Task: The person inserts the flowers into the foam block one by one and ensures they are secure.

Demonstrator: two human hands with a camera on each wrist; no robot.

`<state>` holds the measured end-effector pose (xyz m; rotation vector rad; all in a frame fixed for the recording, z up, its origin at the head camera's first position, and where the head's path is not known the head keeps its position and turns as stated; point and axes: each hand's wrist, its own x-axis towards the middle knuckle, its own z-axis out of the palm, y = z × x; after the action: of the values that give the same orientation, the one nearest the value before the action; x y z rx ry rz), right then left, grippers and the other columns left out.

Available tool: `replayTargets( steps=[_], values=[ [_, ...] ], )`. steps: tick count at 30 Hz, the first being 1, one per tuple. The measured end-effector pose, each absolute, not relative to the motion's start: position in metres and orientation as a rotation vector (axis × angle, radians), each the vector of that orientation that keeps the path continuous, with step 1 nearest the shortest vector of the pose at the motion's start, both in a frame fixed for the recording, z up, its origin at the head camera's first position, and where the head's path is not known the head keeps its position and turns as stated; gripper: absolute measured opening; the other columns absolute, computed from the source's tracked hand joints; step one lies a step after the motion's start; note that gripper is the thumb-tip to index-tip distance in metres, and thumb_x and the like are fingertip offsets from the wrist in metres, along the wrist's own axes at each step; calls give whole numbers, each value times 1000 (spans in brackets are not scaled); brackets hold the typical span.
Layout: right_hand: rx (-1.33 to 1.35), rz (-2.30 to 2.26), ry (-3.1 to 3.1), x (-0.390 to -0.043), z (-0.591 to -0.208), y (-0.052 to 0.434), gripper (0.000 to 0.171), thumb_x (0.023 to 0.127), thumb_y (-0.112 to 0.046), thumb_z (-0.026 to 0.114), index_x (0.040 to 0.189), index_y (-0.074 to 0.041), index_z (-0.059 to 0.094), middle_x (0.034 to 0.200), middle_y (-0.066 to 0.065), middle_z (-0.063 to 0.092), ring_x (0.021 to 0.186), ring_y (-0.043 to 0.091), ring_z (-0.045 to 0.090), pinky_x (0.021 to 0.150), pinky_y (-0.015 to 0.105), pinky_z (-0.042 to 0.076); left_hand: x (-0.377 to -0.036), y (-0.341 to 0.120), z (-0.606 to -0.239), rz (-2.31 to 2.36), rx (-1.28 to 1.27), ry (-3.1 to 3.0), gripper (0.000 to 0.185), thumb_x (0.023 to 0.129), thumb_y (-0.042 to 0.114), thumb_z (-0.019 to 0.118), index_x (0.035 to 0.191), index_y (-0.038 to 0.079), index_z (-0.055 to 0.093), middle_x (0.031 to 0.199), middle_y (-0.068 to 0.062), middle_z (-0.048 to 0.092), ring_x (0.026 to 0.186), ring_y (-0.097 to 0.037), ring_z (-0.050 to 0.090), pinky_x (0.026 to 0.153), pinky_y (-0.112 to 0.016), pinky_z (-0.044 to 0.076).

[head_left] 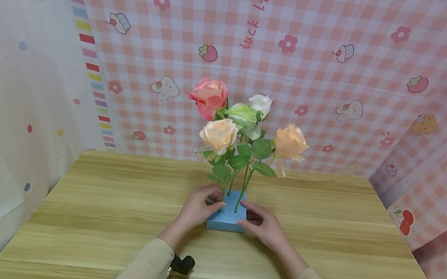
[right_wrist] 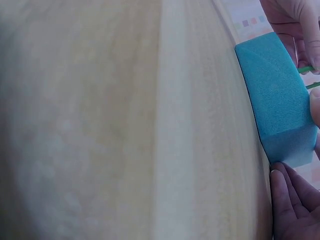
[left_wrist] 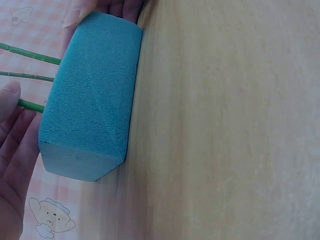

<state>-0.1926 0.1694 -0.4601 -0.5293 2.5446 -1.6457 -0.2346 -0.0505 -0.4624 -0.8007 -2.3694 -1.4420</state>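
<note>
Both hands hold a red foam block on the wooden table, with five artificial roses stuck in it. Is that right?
Not quite: the foam block is blue, not red, as the head view shows. The left hand and right hand do hold it on the wooden table, with five artificial roses stuck in it.

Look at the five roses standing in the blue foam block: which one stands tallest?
The pink rose at the upper left of the bunch. Its bloom sits above the white rose, the green rose and both peach roses, lower down.
</note>
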Motion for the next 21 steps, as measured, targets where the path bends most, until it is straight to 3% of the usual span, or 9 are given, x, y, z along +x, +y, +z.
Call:
replayTargets(
  steps=[21],
  values=[
    [-561, -1635, 2570, -193, -461, 171, 51, 83, -13, 70, 129, 0, 51, 117, 22, 57, 102, 34, 58, 85, 48, 47, -235, -54, -467, -1507, -777, -2365, 21, 76, 7, 76, 93, 9, 64, 80, 0, 65, 75, -13, 62, 64, -23, 53]
  ],
)
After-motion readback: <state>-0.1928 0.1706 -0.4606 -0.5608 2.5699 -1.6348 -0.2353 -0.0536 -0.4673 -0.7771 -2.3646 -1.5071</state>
